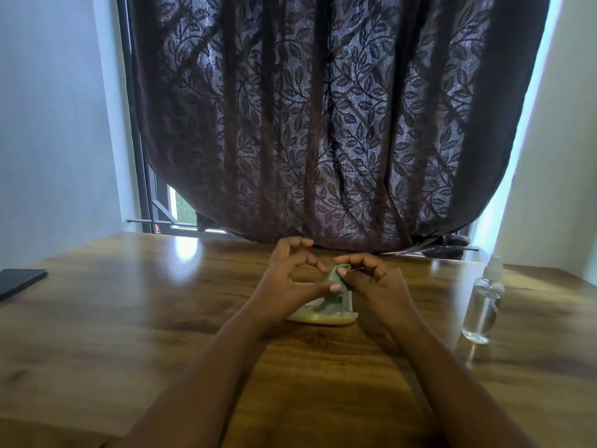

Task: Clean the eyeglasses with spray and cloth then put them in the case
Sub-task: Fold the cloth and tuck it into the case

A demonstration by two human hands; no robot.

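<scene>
Cloth point(336, 275): grey-green, pinched at its top corner by the right hand point(371, 279), hanging down into the case below.
Right hand: thumb and forefinger closed on the cloth corner, other fingers curled above it.
Left hand point(290, 276): thumb stretched out toward the cloth, fingers arched over it; impossible to tell whether touching the cloth or holding anything.
Case point(326, 313): pale, lying open on the table point(129, 318), directly under and between both hands, long axis running left to right across the view.
Eyeglasses: not made out with certainty; a thin glint beside the right forefinger, too small to name. Possibly wrapped in the cloth or resting in the case, hidden by the hands.
Spray bottle point(483, 305): clear, upright, well apart to the right, nearer the right hand.
Phone point(19, 282): dark slab at the far left table edge, well apart from the work.
Curtain point(323, 124): dark leaf pattern, hanging behind the table.
Key relation: cloth and case centred between both hands, cloth just above the case; right hand already gripping, left just beside.
Step in hand, as a judgement: lifting the cloth out of the case, or wiping with it; cleaning probably at an early or middle point.
Next move, as a judgement: short lift straight up, left hand ready to take the opposite edge.
</scene>
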